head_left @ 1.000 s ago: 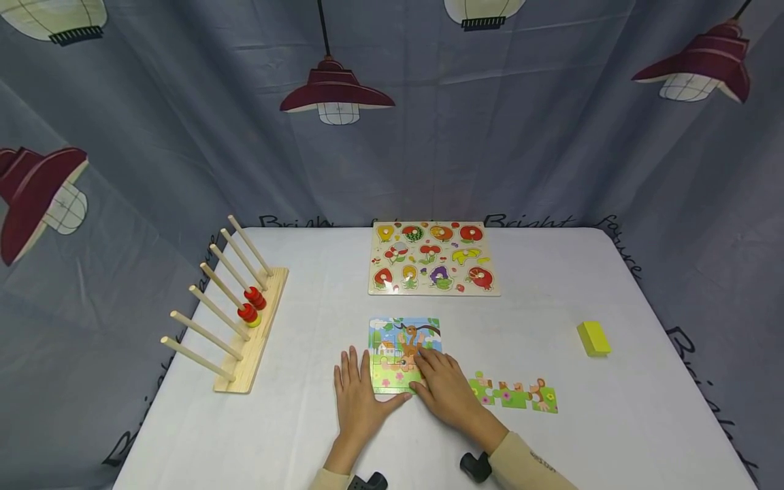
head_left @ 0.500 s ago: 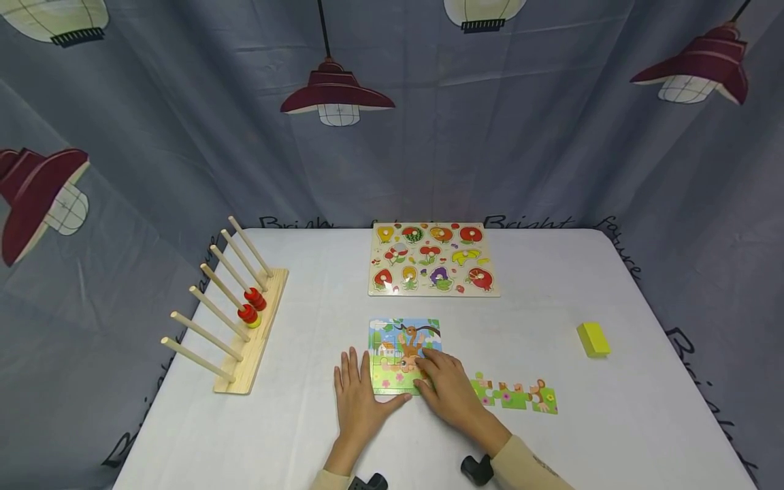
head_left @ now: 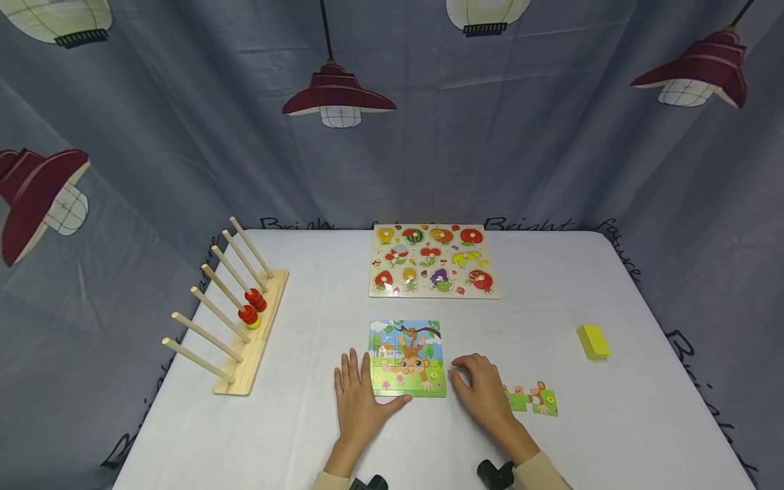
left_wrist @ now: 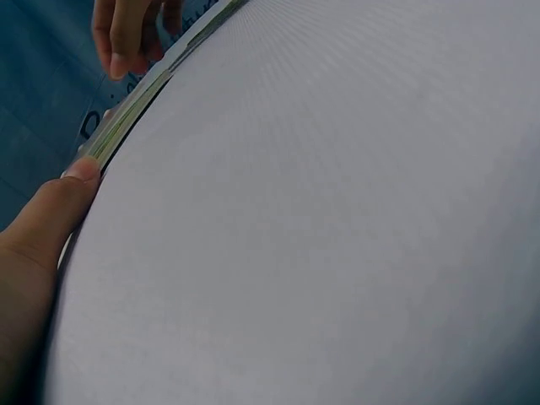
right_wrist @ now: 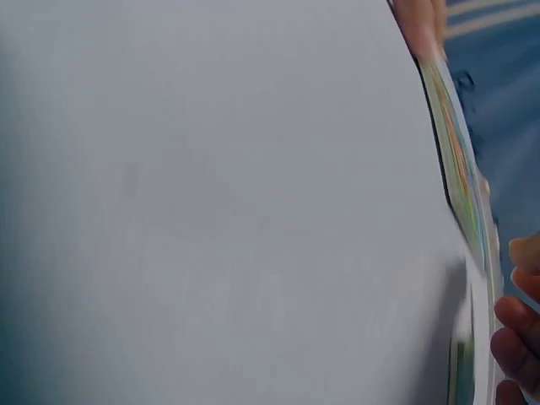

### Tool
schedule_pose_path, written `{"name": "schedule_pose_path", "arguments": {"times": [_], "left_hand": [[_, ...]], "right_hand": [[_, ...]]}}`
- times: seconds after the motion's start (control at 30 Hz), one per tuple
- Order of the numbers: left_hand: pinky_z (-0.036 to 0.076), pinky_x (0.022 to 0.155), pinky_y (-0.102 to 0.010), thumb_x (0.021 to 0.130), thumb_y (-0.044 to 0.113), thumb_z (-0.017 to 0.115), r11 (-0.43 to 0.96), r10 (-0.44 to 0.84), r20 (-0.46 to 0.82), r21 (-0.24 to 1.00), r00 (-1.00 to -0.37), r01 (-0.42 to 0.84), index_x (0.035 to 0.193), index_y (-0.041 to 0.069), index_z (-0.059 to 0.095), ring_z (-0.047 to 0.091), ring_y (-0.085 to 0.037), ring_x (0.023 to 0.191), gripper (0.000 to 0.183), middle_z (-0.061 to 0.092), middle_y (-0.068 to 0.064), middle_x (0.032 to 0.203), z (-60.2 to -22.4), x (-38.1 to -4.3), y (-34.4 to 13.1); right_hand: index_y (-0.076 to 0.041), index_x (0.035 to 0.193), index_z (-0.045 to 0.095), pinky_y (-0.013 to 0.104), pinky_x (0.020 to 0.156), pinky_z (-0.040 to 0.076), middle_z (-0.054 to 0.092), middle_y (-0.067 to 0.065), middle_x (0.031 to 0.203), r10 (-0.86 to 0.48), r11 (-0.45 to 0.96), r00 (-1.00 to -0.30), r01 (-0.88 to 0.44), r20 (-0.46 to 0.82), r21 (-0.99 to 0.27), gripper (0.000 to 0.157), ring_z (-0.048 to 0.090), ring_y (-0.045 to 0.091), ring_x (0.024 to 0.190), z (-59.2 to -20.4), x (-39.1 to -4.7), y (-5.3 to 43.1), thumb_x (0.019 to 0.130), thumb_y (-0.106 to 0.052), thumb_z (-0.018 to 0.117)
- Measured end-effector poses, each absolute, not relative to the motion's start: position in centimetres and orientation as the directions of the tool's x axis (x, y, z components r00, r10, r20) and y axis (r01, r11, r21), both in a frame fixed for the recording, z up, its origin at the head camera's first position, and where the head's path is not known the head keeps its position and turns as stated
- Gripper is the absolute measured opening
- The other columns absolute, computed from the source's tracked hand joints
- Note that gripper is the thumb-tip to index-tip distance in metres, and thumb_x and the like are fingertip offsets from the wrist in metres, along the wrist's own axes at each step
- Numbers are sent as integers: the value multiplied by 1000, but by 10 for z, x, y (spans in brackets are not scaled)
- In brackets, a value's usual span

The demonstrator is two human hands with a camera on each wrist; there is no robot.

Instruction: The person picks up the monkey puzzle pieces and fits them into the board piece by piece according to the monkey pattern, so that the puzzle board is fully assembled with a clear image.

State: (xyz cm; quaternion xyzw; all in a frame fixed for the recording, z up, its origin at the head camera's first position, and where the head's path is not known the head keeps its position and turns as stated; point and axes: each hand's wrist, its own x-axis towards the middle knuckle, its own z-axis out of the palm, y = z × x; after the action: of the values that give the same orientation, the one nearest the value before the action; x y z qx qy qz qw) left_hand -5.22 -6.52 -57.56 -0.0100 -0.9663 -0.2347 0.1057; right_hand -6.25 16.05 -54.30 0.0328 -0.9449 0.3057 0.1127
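Monkey puzzle (head_left: 397, 350) lay flat on the white desk (head_left: 327, 292), near the middle of the scene, its picture facing up. Left hand (head_left: 358, 405) rested at its near left corner: fingers straight and pointing to the far side, index finger along the left edge, thumb spread out to the right along the near edge. In the left wrist view, the thumb tip met that near edge. Nothing was held in the left hand; the gap between thumb and index finger was wide and framed the corner.

Right hand (head_left: 480, 391) was just right of the puzzle, apart from its right edge. Its fingers were loosely bent, with thumb and index tips turned left toward the puzzle and a narrow gap between them. No object showed in its grasp. The puzzle therefore sat between the two hands, touched on the left side only.

Loose puzzle pieces (head_left: 544, 400) lay right of the right hand, roughly level with the puzzle's near edge; one of them was partly hidden behind that hand.

Fruit board (head_left: 450, 269) lay beyond the puzzle, near the far edge of the desk. Wooden peg rack (head_left: 260, 333) stood well to the left, with red rings (head_left: 248, 313) on two of its pegs. Yellow block (head_left: 593, 341) lay well to the right, farther back than the loose pieces.
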Motion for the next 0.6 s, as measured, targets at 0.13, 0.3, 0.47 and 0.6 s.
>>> {"name": "schedule_pose_path", "arguments": {"times": [0.13, 0.3, 0.47, 0.6], "left_hand": [[7, 111, -53, 54, 78, 62, 890, -31, 206, 450, -978, 66, 139, 3, 34, 13, -38, 139, 116, 22, -23, 148, -576, -52, -65], [7, 111, -53, 54, 78, 62, 890, -30, 208, 451, -978, 68, 138, 3, 34, 13, -38, 139, 116, 23, -23, 147, -576, -52, -65], [6, 111, -53, 54, 78, 61, 890, -27, 197, 451, -980, 66, 139, 3, 33, 12, -38, 139, 117, 22, -23, 148, -576, -52, -64], [6, 111, -52, 54, 78, 61, 892, -28, 194, 448, -981, 63, 139, 4, 33, 12, -38, 139, 117, 21, -23, 148, -576, -52, -64]], "right_hand": [[-12, 90, 66, 31, 69, 40, 60, -3, 79, 77, 799, -972, -72, 220, -598, 13, 50, 11, 72, -544, -59, 180, 80, -21, 68], [-11, 89, 67, 24, 61, 40, 59, -4, 75, 121, 798, -966, -41, 227, -601, 13, 49, 9, 69, -546, -56, 200, 80, -21, 67], [-11, 90, 67, 23, 61, 42, 61, -4, 76, 139, 807, -969, -10, 206, -590, 14, 51, 9, 70, -548, -52, 214, 80, -22, 68], [-9, 93, 67, 27, 66, 45, 63, -2, 81, 130, 805, -980, 17, 148, -593, 17, 56, 11, 77, -546, -49, 221, 82, -22, 66]]}}
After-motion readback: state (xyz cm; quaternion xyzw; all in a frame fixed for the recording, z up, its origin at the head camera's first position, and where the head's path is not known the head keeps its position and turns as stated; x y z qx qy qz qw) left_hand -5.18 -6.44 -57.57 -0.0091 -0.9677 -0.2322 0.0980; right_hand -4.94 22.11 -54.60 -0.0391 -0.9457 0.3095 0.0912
